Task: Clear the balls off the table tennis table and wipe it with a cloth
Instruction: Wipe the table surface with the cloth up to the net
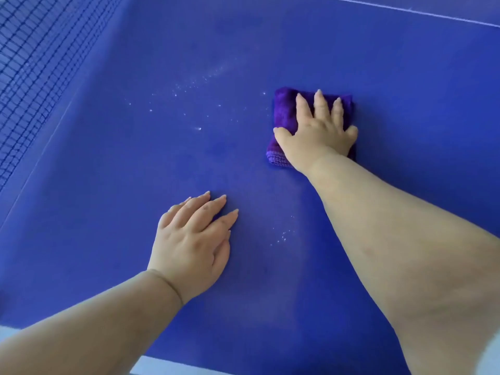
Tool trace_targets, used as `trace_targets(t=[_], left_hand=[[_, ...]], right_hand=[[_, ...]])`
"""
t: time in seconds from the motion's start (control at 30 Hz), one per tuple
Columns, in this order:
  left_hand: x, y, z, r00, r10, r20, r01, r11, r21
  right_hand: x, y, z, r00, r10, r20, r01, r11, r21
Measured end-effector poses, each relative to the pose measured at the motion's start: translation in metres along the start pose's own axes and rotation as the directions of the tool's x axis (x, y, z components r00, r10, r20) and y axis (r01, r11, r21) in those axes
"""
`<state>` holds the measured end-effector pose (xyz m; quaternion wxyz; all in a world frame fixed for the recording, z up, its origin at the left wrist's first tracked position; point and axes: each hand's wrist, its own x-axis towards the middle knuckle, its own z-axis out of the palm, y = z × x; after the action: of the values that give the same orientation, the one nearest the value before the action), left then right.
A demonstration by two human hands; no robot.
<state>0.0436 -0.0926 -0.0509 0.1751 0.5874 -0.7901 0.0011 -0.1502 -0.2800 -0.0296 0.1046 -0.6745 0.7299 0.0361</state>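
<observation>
— What's nearest you?

— My left hand [193, 243], at about seven o'clock. It lies flat on the blue table [108, 185], fingers straight and close together, pointing toward one o'clock. It holds nothing.

— And the cloth?

— The purple cloth [284, 112] is farther out, at about two o'clock from my left hand and well apart from it. It is folded into a thick pad and lies on the table.

— How do you have it?

— My right hand [320, 129] rests on top, palm down. The fingers are spread and straight, reaching to the cloth's far edge, and the thumb sticks out toward nine o'clock. I press it, not pinch it.

— Anything else?

— White specks [194, 85] lie scattered at ten o'clock from the cloth, a few more between my arms. The net [35, 63] stands far out at ten o'clock, and a white line [405, 10] crosses at one o'clock.
</observation>
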Motion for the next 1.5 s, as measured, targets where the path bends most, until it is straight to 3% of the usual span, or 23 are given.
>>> trace_targets(t=[0.17, 0.33, 0.43, 0.57, 0.63, 0.73, 0.87, 0.97, 1.07, 1.23, 1.5], left_hand=[[-0.002, 0.002, 0.0, 1.0, -0.01, 0.011, 0.01, 1.0, -0.003], [-0.006, 0.001, 0.0, 1.0, -0.014, 0.013, 0.014, 1.0, -0.01], [-0.004, 0.001, 0.001, 1.0, -0.007, -0.014, 0.007, 1.0, -0.008], [-0.002, 0.0, 0.005, 1.0, -0.001, -0.031, 0.001, 1.0, -0.013], [-0.003, 0.0, 0.005, 0.999, -0.008, -0.036, 0.007, 1.0, -0.017], [-0.004, -0.001, 0.005, 0.999, -0.039, -0.028, 0.038, 0.998, -0.043], [-0.002, 0.002, -0.003, 0.993, -0.085, 0.085, 0.092, 0.992, -0.085], [0.001, -0.006, -0.018, 0.972, -0.085, 0.218, 0.123, 0.979, -0.163], [-0.012, -0.036, -0.035, 0.98, -0.054, 0.19, 0.079, 0.989, -0.126], [-0.047, -0.09, -0.05, 0.986, -0.079, 0.148, 0.074, 0.996, 0.041], [-0.066, -0.099, -0.036, 0.994, -0.078, 0.075, 0.08, 0.997, -0.022]], right_hand=[[-0.091, 0.002, 0.016, 0.984, -0.179, 0.007, 0.18, 0.983, -0.024], [-0.176, 0.08, 0.023, 0.912, -0.404, 0.075, 0.41, 0.902, -0.134], [-0.165, 0.107, 0.016, 0.959, -0.276, 0.066, 0.283, 0.949, -0.141], [-0.119, 0.057, 0.021, 0.997, 0.073, -0.016, -0.074, 0.994, -0.083], [-0.104, 0.027, 0.021, 0.989, 0.147, -0.005, -0.147, 0.988, -0.047], [-0.112, 0.003, 0.025, 0.995, 0.104, -0.012, -0.104, 0.994, -0.028], [-0.179, -0.001, 0.038, 0.997, -0.07, -0.024, 0.068, 0.996, -0.052], [-0.246, 0.021, 0.049, 0.982, -0.186, -0.027, 0.184, 0.98, -0.072], [-0.288, 0.072, 0.051, 0.975, -0.221, -0.008, 0.219, 0.972, -0.084], [-0.282, 0.116, 0.042, 0.997, 0.075, -0.031, -0.078, 0.991, -0.113], [-0.304, 0.043, 0.056, 0.941, 0.336, -0.046, -0.339, 0.938, -0.08]])
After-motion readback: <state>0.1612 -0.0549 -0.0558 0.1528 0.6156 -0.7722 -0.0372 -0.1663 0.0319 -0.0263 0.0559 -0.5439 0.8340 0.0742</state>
